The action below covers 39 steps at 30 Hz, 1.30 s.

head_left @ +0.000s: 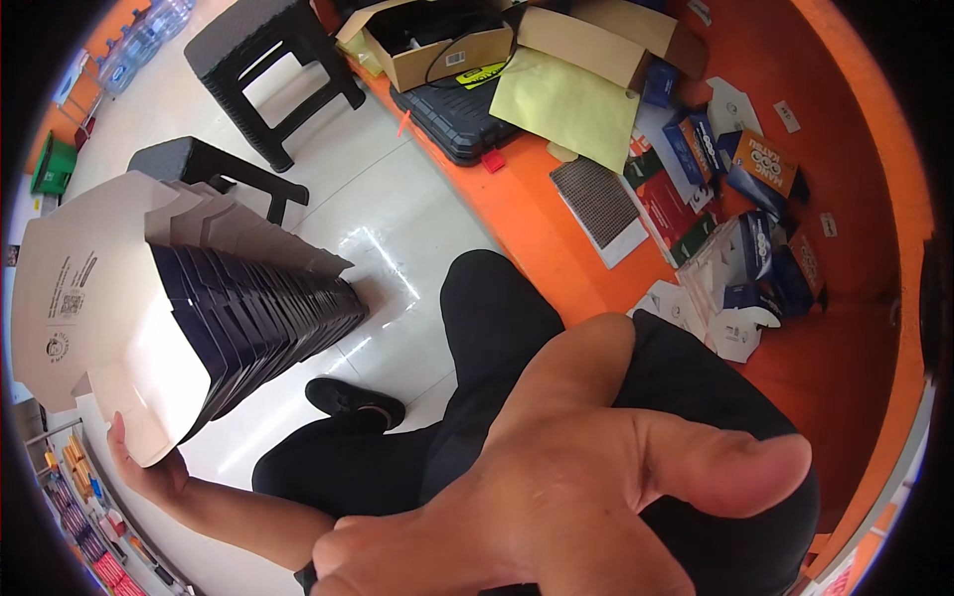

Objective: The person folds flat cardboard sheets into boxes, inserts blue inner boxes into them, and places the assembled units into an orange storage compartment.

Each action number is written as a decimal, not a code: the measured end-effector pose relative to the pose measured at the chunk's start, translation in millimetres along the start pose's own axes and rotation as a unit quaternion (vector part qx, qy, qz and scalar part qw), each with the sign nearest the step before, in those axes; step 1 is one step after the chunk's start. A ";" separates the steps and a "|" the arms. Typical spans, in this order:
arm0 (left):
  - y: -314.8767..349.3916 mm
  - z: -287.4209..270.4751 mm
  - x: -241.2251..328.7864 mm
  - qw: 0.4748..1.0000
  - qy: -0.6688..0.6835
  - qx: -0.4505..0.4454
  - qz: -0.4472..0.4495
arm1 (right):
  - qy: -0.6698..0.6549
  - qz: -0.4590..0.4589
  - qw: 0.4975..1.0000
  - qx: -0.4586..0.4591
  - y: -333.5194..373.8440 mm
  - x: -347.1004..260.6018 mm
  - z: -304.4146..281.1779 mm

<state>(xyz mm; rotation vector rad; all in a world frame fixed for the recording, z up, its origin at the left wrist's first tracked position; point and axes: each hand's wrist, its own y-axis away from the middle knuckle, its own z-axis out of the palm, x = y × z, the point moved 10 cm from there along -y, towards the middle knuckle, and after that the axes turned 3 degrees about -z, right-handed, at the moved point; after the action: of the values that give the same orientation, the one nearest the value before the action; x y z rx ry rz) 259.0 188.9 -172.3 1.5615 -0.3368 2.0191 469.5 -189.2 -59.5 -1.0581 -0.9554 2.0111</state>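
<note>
A long stack of nested paper boxes [263,313], dark blue outside and white inside with raised grey-white flaps, lies tilted at the left. My left hand [159,475] grips the lower edge of its nearest box, with fingertips showing at the rim and the rest of the fingers hidden. What bears the far end of the stack cannot be made out. Large and close in front of me is my right hand [556,497], raised over my lap. Its thumb stretches out to the right, apart from the fingers, which run off the lower edge. Nothing shows in it.
Two black stools [260,60] stand beyond the stack. An orange surface [537,204] to the right bears a black case [452,114], an open carton [437,55], yellow paper [566,104], a brown mesh-like panel [599,207] and scattered blue boxes [760,174]. Shelves [84,497] are at lower left.
</note>
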 end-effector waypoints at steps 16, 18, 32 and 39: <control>-10.4 -37.6 3.8 0.996 -0.004 0.078 0.036 | 0.109 0.110 0.983 0.098 46.4 -31.4 -61.5; 5.6 -24.4 8.8 0.990 -0.007 0.130 0.055 | 0.311 0.242 0.885 0.247 112.0 -39.2 -143.8; -3.5 -41.1 -15.5 0.995 0.014 0.091 0.033 | 0.798 0.470 -0.149 0.347 542.3 -624.2 -151.8; 6.8 -2.2 -5.0 0.997 -0.032 0.068 0.021 | 0.692 0.601 -0.177 0.359 448.1 -552.3 -169.4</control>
<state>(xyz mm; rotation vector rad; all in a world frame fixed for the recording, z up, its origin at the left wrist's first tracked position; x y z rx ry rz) 254.1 183.1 -176.8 1.7184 -0.2637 2.0655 769.6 -814.7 -290.4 1.6365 -2.3734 0.2500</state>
